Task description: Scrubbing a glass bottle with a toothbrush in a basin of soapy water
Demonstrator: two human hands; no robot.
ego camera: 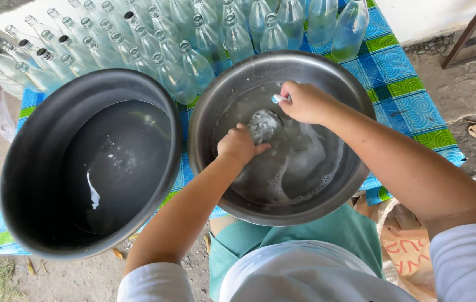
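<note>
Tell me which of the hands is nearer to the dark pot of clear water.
Left. The left hand holds a bottle in the soapy basin, closer to the dark pot. The right hand is farther over.

Soapy water hides most of the submerged bottle [264, 126].

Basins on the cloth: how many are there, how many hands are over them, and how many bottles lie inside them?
Basins: 2 (dark basin, grey basin)
Hands: 2 (left hand, right hand)
Bottles inside: 1 (bottle)
Total: 5
</note>
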